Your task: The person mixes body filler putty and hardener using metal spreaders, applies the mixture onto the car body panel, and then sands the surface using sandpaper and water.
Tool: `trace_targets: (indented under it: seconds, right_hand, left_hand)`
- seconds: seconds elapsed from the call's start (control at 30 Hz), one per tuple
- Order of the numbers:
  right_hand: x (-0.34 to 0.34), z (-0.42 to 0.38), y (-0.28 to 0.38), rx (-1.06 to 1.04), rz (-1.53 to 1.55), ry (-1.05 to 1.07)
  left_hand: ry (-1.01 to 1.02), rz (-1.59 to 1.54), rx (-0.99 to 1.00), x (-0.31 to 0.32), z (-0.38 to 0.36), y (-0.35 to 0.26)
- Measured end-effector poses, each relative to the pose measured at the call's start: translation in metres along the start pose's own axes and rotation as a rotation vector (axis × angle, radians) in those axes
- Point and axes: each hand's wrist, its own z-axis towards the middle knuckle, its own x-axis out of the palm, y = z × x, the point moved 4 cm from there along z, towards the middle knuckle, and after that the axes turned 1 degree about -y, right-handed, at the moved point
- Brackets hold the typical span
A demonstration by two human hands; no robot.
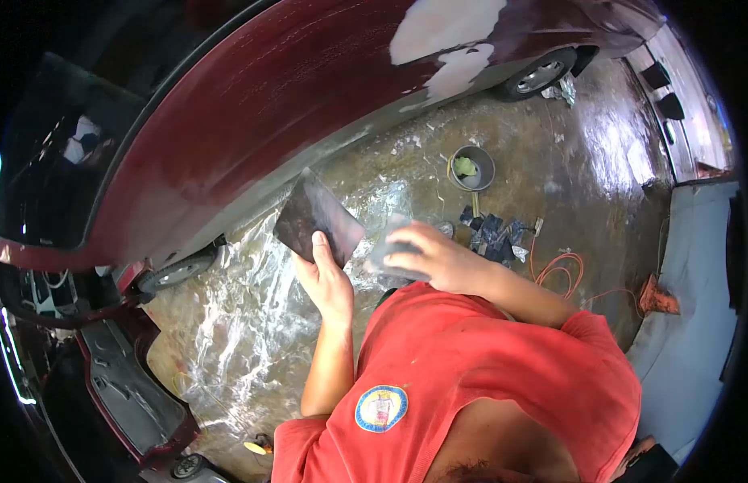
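Observation:
My left hand (326, 278) grips a dark, flat rectangular panel (316, 217) by its lower edge, with the thumb lying on its face. Just to the right, my right hand (426, 256) holds a grey flat piece (390, 248), blurred by motion, with the fingers spread over it. A small gap separates the grey piece from the panel. Both hands are in front of the red shirt, above the wet floor.
A dark red car (269, 97) with pale patches spans the top and left. On the stained floor (253, 322) are a bucket (484, 167) with a green cloth, dark scraps (495, 235), and an orange cord (563, 266). A grey-blue panel (696, 266) stands right.

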Motion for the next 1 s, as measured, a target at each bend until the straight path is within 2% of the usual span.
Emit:
trace_targets:
  seconds: [0.03,0.07,0.13,0.2,0.33,0.43,0.5,0.53,0.63,0.7,0.77,0.83,0.87,0.97,1.0]
  right_hand:
    - [-0.006,0.003,0.006,0.015,0.095,-0.104]
    - [-0.010,0.009,0.017,-0.050,0.090,-0.138]
    - [-0.011,0.017,0.043,-0.142,0.077,-0.113]
    - [0.000,0.022,0.052,-0.200,0.064,-0.099]
    - [0.021,-0.003,0.013,-0.022,-0.072,-0.056]
    - [0.025,-0.027,-0.015,0.131,0.000,-0.034]
    - [0.036,-0.035,-0.035,0.564,0.805,-0.340]
    - [0.046,-0.038,-0.038,0.777,1.207,-0.507]
    - [0.043,-0.010,-0.013,0.587,1.530,-0.655]
    - [0.045,-0.024,-0.003,0.587,1.502,-0.616]
    - [0.035,-0.042,0.015,0.444,1.563,-0.384]
    - [0.012,-0.038,0.027,0.356,0.960,-0.315]
    - [0.004,-0.036,0.036,0.312,0.661,-0.281]
    - [0.000,-0.011,0.062,0.006,0.273,-0.247]
    - [0.002,-0.008,0.072,0.000,0.259,-0.197]
  left_hand:
    - [0.006,-0.008,-0.046,-0.005,-0.002,-0.003]
    - [-0.024,-0.143,-0.131,-0.009,-0.002,0.007]
    - [-0.059,-0.378,-0.319,-0.009,-0.013,0.012]
    - [-0.053,-0.448,-0.358,-0.011,-0.024,0.009]
    - [-0.092,-0.478,-0.421,-0.027,-0.040,0.017]
    - [-0.042,-0.580,-0.529,-0.030,-0.053,0.006]
    - [0.073,-0.632,-0.645,-0.031,-0.061,0.006]
    - [0.150,-0.575,-0.599,-0.026,-0.065,0.007]
    - [0.088,-0.432,-0.616,-0.031,-0.072,0.033]
    - [-0.056,-0.426,-0.561,-0.055,-0.058,0.056]
    - [-0.138,-0.390,-0.441,-0.082,-0.039,0.047]
    - [-0.178,-0.486,-0.430,-0.093,-0.036,0.046]
    - [-0.127,-0.440,-0.448,-0.089,-0.040,0.048]
    - [-0.072,-0.423,-0.508,-0.050,-0.063,0.039]
    - [-0.067,-0.450,-0.500,-0.042,-0.065,0.040]
